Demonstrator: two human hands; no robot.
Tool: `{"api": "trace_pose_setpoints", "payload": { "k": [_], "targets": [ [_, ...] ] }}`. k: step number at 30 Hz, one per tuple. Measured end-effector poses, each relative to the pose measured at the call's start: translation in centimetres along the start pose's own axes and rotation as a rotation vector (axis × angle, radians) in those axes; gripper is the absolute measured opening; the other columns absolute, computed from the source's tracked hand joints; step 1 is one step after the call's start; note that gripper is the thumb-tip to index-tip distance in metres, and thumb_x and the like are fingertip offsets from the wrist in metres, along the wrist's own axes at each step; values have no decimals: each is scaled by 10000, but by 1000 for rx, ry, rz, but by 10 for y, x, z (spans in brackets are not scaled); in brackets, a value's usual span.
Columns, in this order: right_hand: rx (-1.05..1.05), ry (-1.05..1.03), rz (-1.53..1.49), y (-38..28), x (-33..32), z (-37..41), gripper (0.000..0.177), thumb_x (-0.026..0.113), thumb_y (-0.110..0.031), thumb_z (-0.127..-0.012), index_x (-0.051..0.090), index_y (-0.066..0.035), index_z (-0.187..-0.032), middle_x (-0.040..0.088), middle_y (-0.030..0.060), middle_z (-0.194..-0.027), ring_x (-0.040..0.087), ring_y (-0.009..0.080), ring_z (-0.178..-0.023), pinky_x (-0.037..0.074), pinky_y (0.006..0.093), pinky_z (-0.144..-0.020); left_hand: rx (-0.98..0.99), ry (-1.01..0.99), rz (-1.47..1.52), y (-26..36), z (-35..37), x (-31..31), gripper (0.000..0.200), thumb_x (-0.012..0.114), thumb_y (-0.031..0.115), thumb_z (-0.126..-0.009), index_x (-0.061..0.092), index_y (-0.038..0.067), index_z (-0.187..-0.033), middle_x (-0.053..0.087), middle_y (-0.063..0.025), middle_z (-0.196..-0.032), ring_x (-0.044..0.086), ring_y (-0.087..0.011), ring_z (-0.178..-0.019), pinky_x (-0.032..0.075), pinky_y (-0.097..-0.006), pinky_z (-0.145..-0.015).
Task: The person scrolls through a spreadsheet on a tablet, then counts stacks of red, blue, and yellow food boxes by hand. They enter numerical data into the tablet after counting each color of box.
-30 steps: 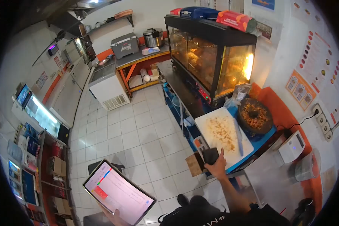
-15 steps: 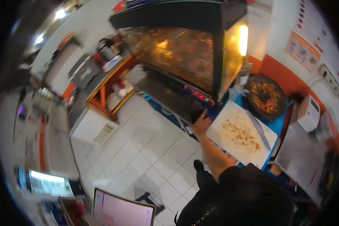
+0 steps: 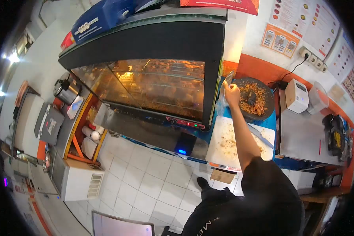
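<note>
Reaching up past the white cutting board (image 3: 228,146), the right hand (image 3: 232,91) has its fingers (image 3: 229,85) curled and pinched on what looks like a clear plastic bag (image 3: 223,103). The film is glary here, so the bag is my best reading. The bag hangs from the fingertips down along the right corner post of the glass warming cabinet (image 3: 157,84), which stands hard against the fingers' left.

Just to the right of the fingers sits one round dark stone dish (image 3: 264,112), full of crumbly orange mix, with one dark pestle (image 3: 252,96) lying in it. The knuckles are just beside its rim, and I cannot tell whether they touch it.

Below the fingers, back toward the person, lies the one cutting board, scattered with crumbs. One knife (image 3: 261,136) lies slantwise across its right part. The board's near edge overhangs the counter front.

Room is tight: cabinet to the left, wall above, dish to the right. The only free lane runs down along the forearm over the board.

Further right of the dish stand one white box-shaped device (image 3: 296,95) and a steel counter (image 3: 303,139). Down and left of the fingers, one black scale (image 3: 184,144) shows a blue light.

The left hand is out of sight. One tablet (image 3: 122,227) shows at the bottom edge.
</note>
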State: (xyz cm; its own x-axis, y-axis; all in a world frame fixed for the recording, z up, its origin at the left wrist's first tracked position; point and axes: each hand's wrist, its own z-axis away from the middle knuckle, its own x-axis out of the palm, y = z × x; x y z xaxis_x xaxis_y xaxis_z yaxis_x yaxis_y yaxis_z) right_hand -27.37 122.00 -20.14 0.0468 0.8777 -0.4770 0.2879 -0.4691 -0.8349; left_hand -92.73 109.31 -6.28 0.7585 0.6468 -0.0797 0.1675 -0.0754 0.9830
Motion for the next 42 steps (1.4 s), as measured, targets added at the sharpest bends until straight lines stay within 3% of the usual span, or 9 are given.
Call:
{"api": "trace_pose_setpoints", "payload": {
  "k": [4,8,13,15,16,20,25,34,42],
  "targets": [
    [42,-148,279,5,39,-50,544,672,-489,-796,677,52,-854,680,282,-880,672,418,-893,525,478,-804,13,-14,-3,2,-10,19,905,618,220,-807,116,47,-1540,218,-204,-1534,305,-357,-1369,281,-460,-1117],
    [96,-92,262,-19,18,-56,298,613,-256,-851,696,17,-936,678,280,-969,664,431,-922,542,493,-786,29,-17,-2,2,-18,26,905,618,206,-797,126,43,-1538,238,-206,-1528,322,-357,-1360,292,-457,-1111],
    [-279,-7,-37,-37,-39,-77,267,663,-232,-833,668,-18,-674,623,196,-632,658,302,-597,467,420,-557,33,-21,24,2,-30,27,904,618,190,-785,138,38,-1537,263,-209,-1520,344,-356,-1349,306,-454,-1105],
    [-425,31,152,-44,-74,-94,234,681,-204,-809,651,-19,-669,611,165,-599,608,255,-538,451,377,-540,36,-21,31,-1,-36,14,904,617,183,-781,143,36,-1536,273,-210,-1517,353,-355,-1344,312,-452,-1102],
    [-609,23,-177,-32,-81,-105,216,685,-153,-804,615,2,-670,583,117,-571,523,172,-517,418,340,-524,41,-19,30,-4,-42,5,904,617,179,-778,145,35,-1536,277,-211,-1515,358,-355,-1342,315,-451,-1101],
    [-523,-198,-211,-93,-191,-44,218,680,-175,-871,661,37,-824,586,54,-627,489,90,-585,395,298,-544,39,-65,95,-14,-68,-15,905,617,166,-769,155,31,-1535,297,-213,-1509,375,-354,-1333,326,-449,-1095],
    [-393,-426,252,-145,-291,76,215,697,-173,-882,658,37,-901,590,4,-696,533,91,-678,427,258,-632,10,-258,251,-32,-105,-3,891,623,195,-752,204,37,-1523,280,-220,-1518,352,-391,-1342,339,-489,-1090],
    [-202,-619,-50,-115,-215,211,118,694,-58,-852,666,45,-900,639,48,-761,571,82,-731,460,254,-665,-59,-379,287,-62,-157,9,906,653,230,-711,260,59,-1510,316,-205,-1513,342,-383,-1367,311,-518,-1114],
    [-508,-702,3,-132,-120,255,109,700,-67,-833,709,16,-903,658,123,-825,624,204,-736,494,325,-657,-48,-456,279,-103,-195,-19,900,627,188,-719,235,59,-1519,266,-199,-1538,313,-383,-1382,282,-531,-1126]
  ]
}}
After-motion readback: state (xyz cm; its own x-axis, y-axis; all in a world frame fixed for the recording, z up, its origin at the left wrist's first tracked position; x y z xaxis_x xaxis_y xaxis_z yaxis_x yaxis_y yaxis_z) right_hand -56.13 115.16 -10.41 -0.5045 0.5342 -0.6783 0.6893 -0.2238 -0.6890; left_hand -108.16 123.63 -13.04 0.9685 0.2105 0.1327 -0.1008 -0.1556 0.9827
